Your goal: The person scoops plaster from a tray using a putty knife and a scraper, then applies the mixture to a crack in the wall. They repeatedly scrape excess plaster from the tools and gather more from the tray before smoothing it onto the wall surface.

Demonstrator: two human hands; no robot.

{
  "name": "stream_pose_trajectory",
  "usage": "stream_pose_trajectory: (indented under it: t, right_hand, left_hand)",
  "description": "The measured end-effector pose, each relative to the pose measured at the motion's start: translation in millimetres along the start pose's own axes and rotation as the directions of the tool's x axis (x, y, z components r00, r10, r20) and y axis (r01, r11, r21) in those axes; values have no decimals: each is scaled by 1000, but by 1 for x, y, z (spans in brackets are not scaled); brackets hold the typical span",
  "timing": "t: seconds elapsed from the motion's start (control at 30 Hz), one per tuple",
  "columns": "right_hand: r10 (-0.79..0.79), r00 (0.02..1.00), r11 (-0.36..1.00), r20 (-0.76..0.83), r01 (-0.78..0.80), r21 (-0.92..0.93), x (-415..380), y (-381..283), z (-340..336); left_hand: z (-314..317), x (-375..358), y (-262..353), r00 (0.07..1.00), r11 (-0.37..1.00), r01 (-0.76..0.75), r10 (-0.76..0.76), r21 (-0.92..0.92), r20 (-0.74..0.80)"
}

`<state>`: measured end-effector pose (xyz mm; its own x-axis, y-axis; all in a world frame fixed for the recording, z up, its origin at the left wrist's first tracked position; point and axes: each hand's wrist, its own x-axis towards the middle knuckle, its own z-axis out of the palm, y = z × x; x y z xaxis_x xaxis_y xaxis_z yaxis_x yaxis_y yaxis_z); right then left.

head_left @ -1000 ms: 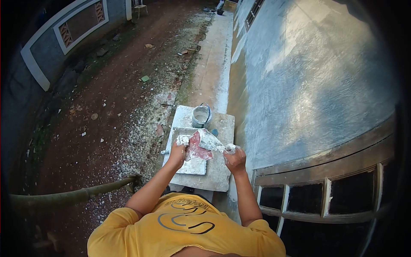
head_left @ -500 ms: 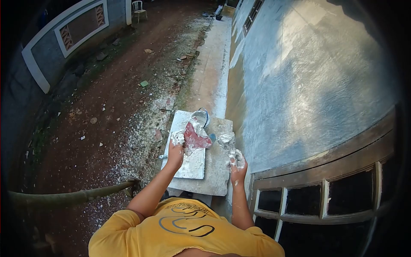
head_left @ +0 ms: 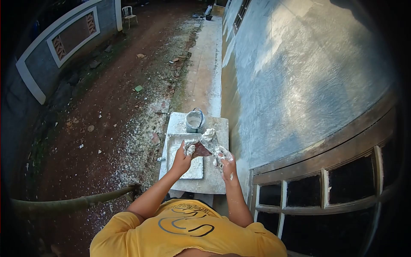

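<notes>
My left hand (head_left: pixel 187 155), smeared with white paste, is closed on a reddish flat spreader (head_left: pixel 202 150), which is tilted and partly hidden. Closed fingers of my right hand (head_left: pixel 226 162) grip a paste-coated putty knife (head_left: pixel 213 143), its handle mostly covered by the hand. A thick lump of white putty (head_left: pixel 208 135) sits at the far end of the knife, close to the spreader. Below both tools lies a shallow white tray (head_left: pixel 195 170) coated with putty. Just beyond it stands a bucket (head_left: pixel 195 121) with a dark handle and white-smeared walls.
The tray and bucket rest on a pale board (head_left: pixel 216 182). To the right rise a blue-grey wall (head_left: pixel 308 81) and a paned wooden frame (head_left: pixel 323 195). A bamboo pole (head_left: pixel 72 199) extends at left. Beyond lie a dirt path (head_left: pixel 102 94) and a white chair (head_left: pixel 128 15).
My hands have come together over the tray. The spreader has tilted so less of its red face shows, and the knife has moved left to it. The bucket is now more visible.
</notes>
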<state>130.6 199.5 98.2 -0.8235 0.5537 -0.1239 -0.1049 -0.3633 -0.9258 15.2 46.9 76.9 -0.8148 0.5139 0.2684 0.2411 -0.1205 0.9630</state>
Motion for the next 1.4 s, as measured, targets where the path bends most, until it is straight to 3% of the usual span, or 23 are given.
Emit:
stream_pose_trajectory:
  t: [0.03,0.1,0.13,0.17,0.2,0.23,0.3,0.4,0.43,0.57,0.77,0.9,0.97,1.03,1.07,1.1,1.17,1.2,1.23,1.27,1.3,1.33,1.4]
  right_hand:
    - [-2,1000,1000,-2,2,1,4,-3,-3]
    - [-247,969,936,33,247,-249,14,-4,-14]
    - [-419,904,812,83,414,-413,19,-4,-20]
    - [-418,905,811,86,414,-414,22,-8,-31]
    - [-584,759,494,289,614,-615,25,-16,-38]
    - [-629,575,90,522,722,-686,26,-25,-35]
    - [-623,523,33,581,760,-649,24,-36,-27]
    - [-550,410,-317,728,703,-636,22,-37,-26]
    - [-546,413,-316,729,705,-636,25,-33,-28]
    - [-508,408,-290,759,748,-597,32,-28,-36]
    - [-494,404,-281,770,764,-581,30,-47,-31]
    - [-508,452,-266,733,727,-633,28,-60,-35]
    - [-524,481,-241,703,708,-664,26,-60,-34]
    - [-696,511,95,504,762,-641,26,-52,-34]
    - [-697,606,245,384,704,-667,27,-24,-58]
    - [-696,604,245,388,708,-663,19,-23,-53]
    - [-509,858,684,70,452,-572,2,-23,-28]
    - [-424,905,833,-31,377,-405,-4,-18,-17]
    - [-427,904,833,-30,380,-403,-14,-17,-11]
    - [-235,972,965,-30,229,-129,-26,-16,-7]
    - [-41,999,988,27,37,149,-34,-12,-3]
    - [-45,999,988,27,41,151,-40,-5,1]
    - [21,1000,998,-9,-22,-64,-48,7,10]
  left_hand:
    - [0,-3,-5,999,1000,-3,2,22,45]
    - [3,-9,-18,995,995,100,-100,-1,3]
    - [3,-10,-31,959,924,263,-282,-278,-29]
    - [4,-9,-45,891,755,380,-455,-535,-10]
    - [5,-6,-49,879,681,336,-475,-650,-43]
    - [3,-3,-53,878,680,334,-477,-653,-48]
    - [-4,-1,-57,879,650,352,-476,-674,1]
    - [-9,3,-35,848,546,393,-526,-740,63]
    - [-11,4,-17,829,468,426,-545,-774,126]
    - [-20,3,-14,805,397,475,-556,-785,206]
    - [-29,0,-39,816,422,495,-526,-759,240]
    - [-36,-1,-20,822,412,482,-519,-773,236]
    - [-42,-2,-20,838,321,422,-495,-848,230]
    - [-43,1,-26,858,360,369,-487,-857,164]
    - [-43,1,-31,868,395,321,-485,-861,101]
    - [-44,1,-35,875,429,275,-482,-860,39]
    - [-40,4,-33,890,449,232,-455,-863,3]
    - [-37,5,-31,895,504,173,-439,-846,-78]
    - [-35,5,-31,895,557,116,-418,-822,-157]
    - [-35,5,-37,909,578,98,-383,-811,-163]
    - [-34,4,-38,911,579,97,-380,-810,-162]
    - [-33,4,-39,915,607,79,-359,-791,-185]
    - [-31,3,-41,919,633,63,-338,-771,-202]
